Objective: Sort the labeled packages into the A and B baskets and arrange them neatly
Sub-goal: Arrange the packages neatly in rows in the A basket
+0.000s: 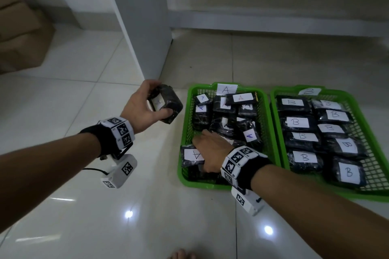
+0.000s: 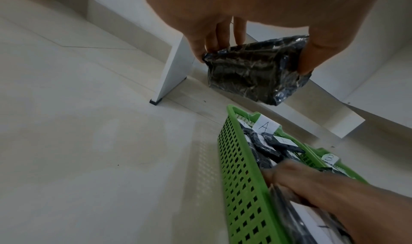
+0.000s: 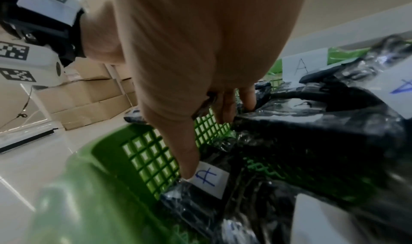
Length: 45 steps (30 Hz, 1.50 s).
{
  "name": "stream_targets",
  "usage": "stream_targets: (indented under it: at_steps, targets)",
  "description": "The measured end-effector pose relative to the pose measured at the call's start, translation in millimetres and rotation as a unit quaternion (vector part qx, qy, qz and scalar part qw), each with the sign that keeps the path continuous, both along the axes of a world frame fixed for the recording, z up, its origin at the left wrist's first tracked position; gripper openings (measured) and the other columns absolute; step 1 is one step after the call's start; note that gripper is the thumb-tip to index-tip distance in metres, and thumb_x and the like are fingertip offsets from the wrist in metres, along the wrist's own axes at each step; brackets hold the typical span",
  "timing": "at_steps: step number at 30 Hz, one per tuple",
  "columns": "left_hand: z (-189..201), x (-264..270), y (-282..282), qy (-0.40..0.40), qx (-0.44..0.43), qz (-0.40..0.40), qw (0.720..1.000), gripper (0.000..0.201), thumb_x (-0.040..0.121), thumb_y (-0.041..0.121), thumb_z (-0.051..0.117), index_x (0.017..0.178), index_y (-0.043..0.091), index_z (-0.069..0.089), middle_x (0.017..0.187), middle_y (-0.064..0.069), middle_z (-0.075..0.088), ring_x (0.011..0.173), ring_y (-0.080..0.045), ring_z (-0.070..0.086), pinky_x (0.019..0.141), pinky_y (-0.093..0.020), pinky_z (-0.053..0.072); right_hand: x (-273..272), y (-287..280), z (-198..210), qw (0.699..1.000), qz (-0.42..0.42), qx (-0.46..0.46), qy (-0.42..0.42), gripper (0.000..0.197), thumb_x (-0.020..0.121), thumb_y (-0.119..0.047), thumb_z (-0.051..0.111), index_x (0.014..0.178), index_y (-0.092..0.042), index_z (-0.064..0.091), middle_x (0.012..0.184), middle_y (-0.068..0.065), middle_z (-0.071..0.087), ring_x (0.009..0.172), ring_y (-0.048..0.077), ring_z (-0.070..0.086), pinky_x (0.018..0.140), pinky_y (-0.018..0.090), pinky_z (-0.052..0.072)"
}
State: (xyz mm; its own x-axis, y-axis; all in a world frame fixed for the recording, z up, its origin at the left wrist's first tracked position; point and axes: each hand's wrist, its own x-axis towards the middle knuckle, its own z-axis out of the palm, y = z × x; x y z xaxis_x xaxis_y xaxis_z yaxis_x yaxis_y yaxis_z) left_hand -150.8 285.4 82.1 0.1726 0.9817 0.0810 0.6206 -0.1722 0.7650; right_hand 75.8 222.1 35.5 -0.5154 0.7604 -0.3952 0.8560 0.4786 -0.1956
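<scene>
Label on the held package was too blurred to read. Left hand clasped this crinkly black plastic-wrapped block above the tile floor, left of the green lattice A basket. Right hand lay inside it, fingers half buried among packages; grip unclear. B basket was cut off at right.

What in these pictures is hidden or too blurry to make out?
- Held package, head view: its label letter is blurred, unreadable; left wrist view shows only its unlabeled side.
- Right hand, head view: its fingertips are hidden by its own back; whether they pinch a package is unclear.
- A basket, right wrist view: near rim blurred.
- B basket, head view: right corner cut off by the edge.
- Left hand: grip clear.
</scene>
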Motion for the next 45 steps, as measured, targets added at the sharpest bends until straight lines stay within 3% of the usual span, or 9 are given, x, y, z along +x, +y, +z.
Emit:
stream_targets:
  at_steps: [6, 11, 16, 21, 29, 34, 38, 41, 45]
  targets:
    - [0, 0, -6, -0.010, -0.001, -0.010, 1.000, 0.079, 0.061, 0.052, 0.074, 0.130, 0.024, 0.046, 0.122, 0.005, 0.060, 0.112, -0.017, 0.059, 0.102, -0.042, 0.049, -9, 7, -11, 0.997, 0.043, 0.044, -0.044, 0.060, 0.069, -0.039, 0.086, 0.114, -0.014, 0.056, 0.120, 0.002, 0.057, 0.118, 0.022, 0.039, 0.099, 0.037, 0.030]
    - [0, 2, -8, -0.019, -0.003, -0.019, 1.000, 0.079, 0.062, 0.052, 0.074, 0.130, 0.024, 0.046, 0.123, 0.005, 0.060, 0.113, -0.015, 0.059, 0.103, -0.041, 0.048, -7, 6, -5, 1.000, -0.002, -0.010, -0.029, 0.059, 0.067, -0.041, 0.086, 0.112, -0.019, 0.055, 0.113, 0.004, 0.049, 0.106, 0.026, 0.045, 0.094, 0.042, 0.045]
    - [1, 6, -7, -0.013, -0.008, -0.024, 1.000, 0.080, 0.062, 0.053, 0.073, 0.131, 0.024, 0.046, 0.124, 0.005, 0.059, 0.114, -0.013, 0.058, 0.104, -0.038, 0.047, 7, 5, 13, 0.998, -0.047, 0.006, 0.049, 0.049, 0.070, -0.018, 0.081, 0.110, -0.013, 0.053, 0.106, 0.004, 0.053, 0.099, 0.025, 0.059, 0.074, 0.033, 0.051]
    - [-2, 16, -10, 0.021, -0.025, -0.060, 0.998, 0.085, 0.062, 0.058, 0.072, 0.134, 0.025, 0.043, 0.126, 0.006, 0.059, 0.114, -0.013, 0.057, 0.103, -0.038, 0.047, 29, 17, 22, 0.989, -0.097, 0.048, -0.106, 0.059, 0.079, -0.024, 0.078, 0.127, -0.007, 0.050, 0.123, 0.011, 0.060, 0.107, 0.028, 0.063, 0.077, 0.034, 0.050]
    - [-14, 30, -17, 0.021, -0.037, -0.107, 0.993, 0.081, 0.061, 0.056, 0.075, 0.131, 0.027, 0.045, 0.122, 0.007, 0.060, 0.112, -0.014, 0.059, 0.101, -0.043, 0.049, 42, 22, 21, 0.989, -0.045, 0.056, -0.131, 0.048, 0.081, -0.008, 0.069, 0.126, -0.008, 0.051, 0.119, 0.010, 0.062, 0.105, 0.030, 0.065, 0.073, 0.033, 0.042]
    - [-13, 29, -13, 0.006, -0.035, -0.063, 0.997, 0.083, 0.059, 0.057, 0.072, 0.131, 0.025, 0.045, 0.122, 0.007, 0.060, 0.113, -0.011, 0.057, 0.103, -0.035, 0.047, 40, 25, 25, 0.998, -0.039, 0.016, -0.055, 0.043, 0.073, -0.031, 0.076, 0.108, -0.014, 0.059, 0.096, 0.002, 0.057, 0.093, 0.024, 0.062, 0.072, 0.032, 0.049]
    - [-10, 17, -5, -0.029, -0.036, 0.013, 0.999, 0.081, 0.057, 0.056, 0.072, 0.129, 0.024, 0.049, 0.121, 0.007, 0.060, 0.112, -0.012, 0.057, 0.103, -0.037, 0.047, 24, 24, 25, 0.990, 0.101, 0.025, -0.099, 0.057, 0.070, -0.031, 0.080, 0.122, -0.019, 0.060, 0.121, 0.003, 0.050, 0.115, 0.022, 0.043, 0.096, 0.037, 0.037]
    - [-10, 5, -4, -0.038, -0.038, 0.034, 0.998, 0.079, 0.058, 0.054, 0.073, 0.128, 0.025, 0.049, 0.121, 0.007, 0.061, 0.114, -0.013, 0.057, 0.103, -0.040, 0.048, 28, 29, 26, 0.992, 0.089, 0.036, -0.084, 0.060, 0.073, -0.027, 0.083, 0.127, -0.022, 0.058, 0.125, 0.001, 0.050, 0.115, 0.019, 0.040, 0.098, 0.035, 0.036]
    - [-14, -1, -10, -0.015, -0.037, 0.020, 0.999, 0.078, 0.059, 0.053, 0.074, 0.128, 0.027, 0.048, 0.121, 0.008, 0.060, 0.113, -0.012, 0.057, 0.103, -0.041, 0.048, 55, 45, 33, 0.982, 0.027, 0.116, -0.145, 0.070, 0.074, -0.072, 0.069, 0.115, -0.016, 0.061, 0.113, 0.003, 0.052, 0.109, 0.022, 0.043, 0.097, 0.038, 0.037]
